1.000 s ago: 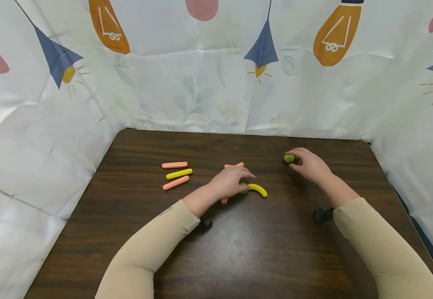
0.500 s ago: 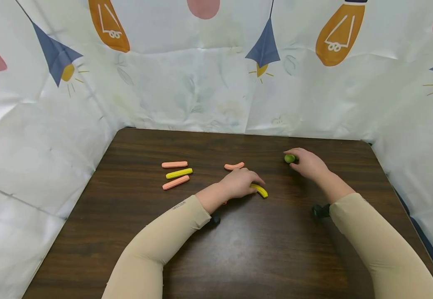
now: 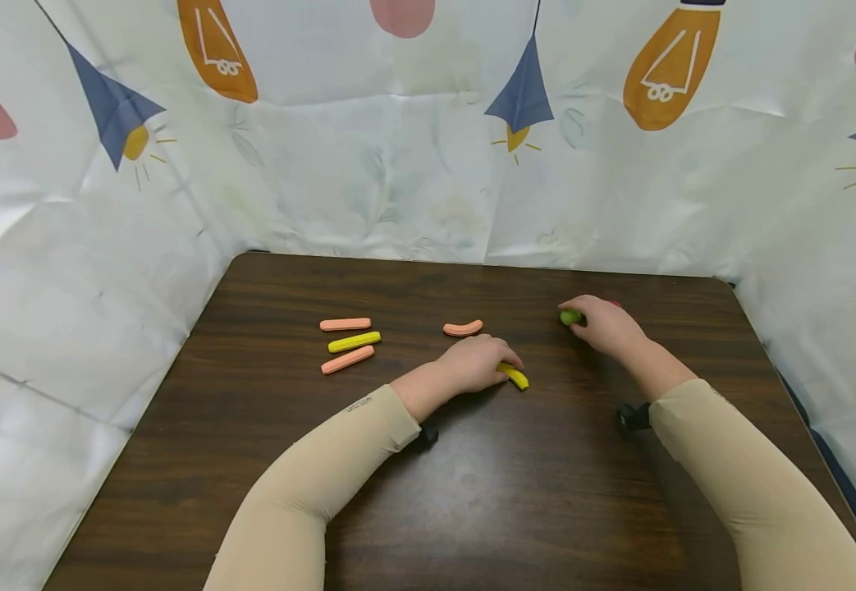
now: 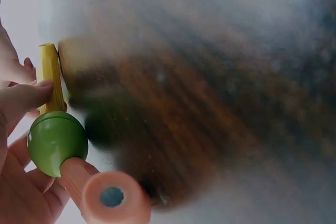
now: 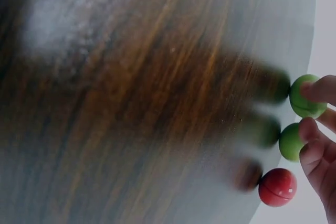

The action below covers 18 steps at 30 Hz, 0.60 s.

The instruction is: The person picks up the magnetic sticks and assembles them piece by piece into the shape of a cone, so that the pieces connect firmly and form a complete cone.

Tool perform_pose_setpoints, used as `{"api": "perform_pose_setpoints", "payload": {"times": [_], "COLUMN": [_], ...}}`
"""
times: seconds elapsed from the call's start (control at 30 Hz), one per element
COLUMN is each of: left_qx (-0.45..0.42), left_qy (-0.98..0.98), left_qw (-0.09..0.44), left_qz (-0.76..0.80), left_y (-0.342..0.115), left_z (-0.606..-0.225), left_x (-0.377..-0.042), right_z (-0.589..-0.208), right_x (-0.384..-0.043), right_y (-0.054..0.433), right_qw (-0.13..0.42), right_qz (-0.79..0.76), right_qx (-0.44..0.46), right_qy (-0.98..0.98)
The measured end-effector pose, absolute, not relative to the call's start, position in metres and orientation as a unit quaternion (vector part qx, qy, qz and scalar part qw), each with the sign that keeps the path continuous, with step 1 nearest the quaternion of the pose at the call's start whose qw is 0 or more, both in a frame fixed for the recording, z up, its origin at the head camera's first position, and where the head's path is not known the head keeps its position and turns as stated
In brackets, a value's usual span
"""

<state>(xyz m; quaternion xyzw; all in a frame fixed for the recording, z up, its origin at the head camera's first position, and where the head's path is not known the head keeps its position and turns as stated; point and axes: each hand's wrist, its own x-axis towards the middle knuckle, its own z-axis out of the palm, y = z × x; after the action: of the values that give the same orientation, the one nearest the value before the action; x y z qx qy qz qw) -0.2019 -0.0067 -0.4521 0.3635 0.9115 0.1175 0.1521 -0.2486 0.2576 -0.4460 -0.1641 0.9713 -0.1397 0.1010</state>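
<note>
Head view: both forearms (image 3: 280, 476) stretch over the table (image 3: 531, 492), left hand (image 3: 475, 364) pinching a curved yellow stick (image 3: 515, 377), right hand (image 3: 605, 324) gripping a green ball (image 3: 569, 317). Three straight sticks (image 3: 354, 342) lie farther left.

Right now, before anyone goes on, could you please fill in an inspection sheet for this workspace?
Surface: brown table, wood-grain, glossy.
Job's things: first green ball between curved yellow stick and holed peach stick; second green ball, third green ball and red ball close together; curved peach stick; straight yellow stick between far peach stick and near peach stick.
Clutter: nothing seen.
Left hand: holds the curved yellow stick.
Right hand: holds the second green ball.
Cables: nothing seen.
Surroundings: white backdrop, lamp prints.
</note>
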Motion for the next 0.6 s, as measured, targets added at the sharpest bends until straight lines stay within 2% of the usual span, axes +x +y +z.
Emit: {"api": "perform_pose_setpoints", "payload": {"times": [0.3,0.6], "left_qx": [0.322,0.254], "left_qy": [0.92,0.936], "left_qw": [0.179,0.194], "left_qz": [0.136,0.15], "left_y": [-0.011,-0.018], "left_z": [-0.451,-0.45], "left_x": [-0.199,-0.194], "right_z": [-0.451,-0.449], "right_x": [-0.241,-0.219], "right_y": [0.253,0.239], "right_qw": [0.097,0.081], "right_qz": [-0.141,-0.159], "right_qx": [-0.171,-0.195], "right_qy": [0.97,0.965]}}
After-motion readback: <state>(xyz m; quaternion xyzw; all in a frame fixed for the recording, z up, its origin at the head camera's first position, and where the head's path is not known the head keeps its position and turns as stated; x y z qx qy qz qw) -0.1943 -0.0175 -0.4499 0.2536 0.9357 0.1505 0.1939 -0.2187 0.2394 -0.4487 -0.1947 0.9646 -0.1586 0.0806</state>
